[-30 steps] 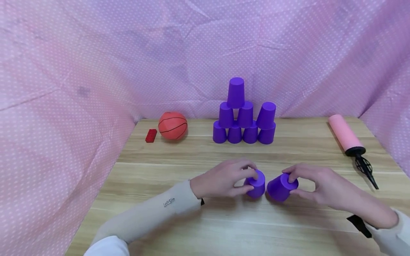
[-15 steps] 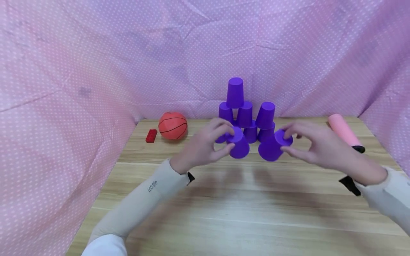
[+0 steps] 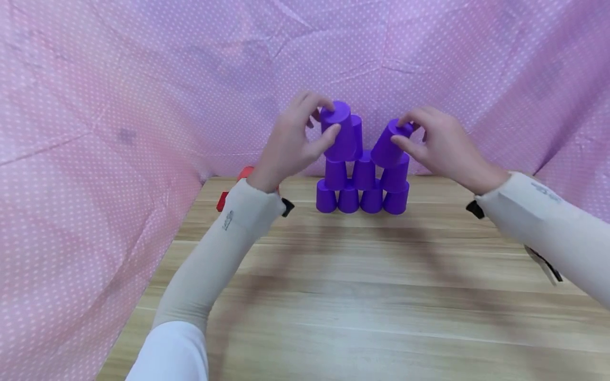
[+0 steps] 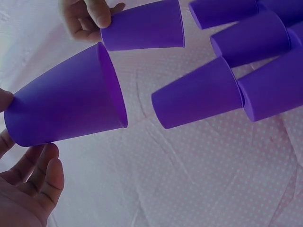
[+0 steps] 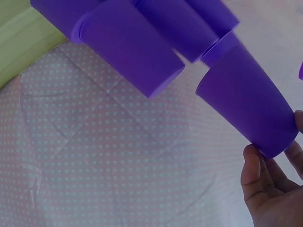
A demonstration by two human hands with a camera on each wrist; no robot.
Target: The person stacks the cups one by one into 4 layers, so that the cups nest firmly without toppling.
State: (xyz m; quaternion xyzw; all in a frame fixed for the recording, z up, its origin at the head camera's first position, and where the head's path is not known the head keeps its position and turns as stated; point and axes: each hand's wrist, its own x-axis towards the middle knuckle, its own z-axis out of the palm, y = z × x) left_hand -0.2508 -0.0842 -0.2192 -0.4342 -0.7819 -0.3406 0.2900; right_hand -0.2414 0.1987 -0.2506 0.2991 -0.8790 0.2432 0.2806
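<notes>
My left hand [image 3: 293,140] pinches an upside-down purple cup [image 4: 71,99] near its base, raised at the upper left of a cup stack. In the head view this cup partly covers the stack's top cup [image 3: 356,138]. My right hand [image 3: 443,145] pinches another purple cup [image 5: 248,101] by its base; it tilts, its rim down to the left, and overlaps the second-row right cup [image 3: 394,175] in the head view. Below stand a bottom row of several upside-down cups [image 3: 348,198] and a second row of three, with the middle one [image 3: 364,172] between the others.
A red ball [image 3: 245,172] and a red block [image 3: 222,201] lie at the left back, mostly behind my left forearm. Part of a black pump nozzle [image 3: 548,267] shows under my right sleeve. A pink dotted curtain [image 3: 214,79] hangs behind the wooden table [image 3: 357,296].
Both hands have lifted their cups from the near part of the table, up and away toward the stack. The stacked cups have kept their places.
</notes>
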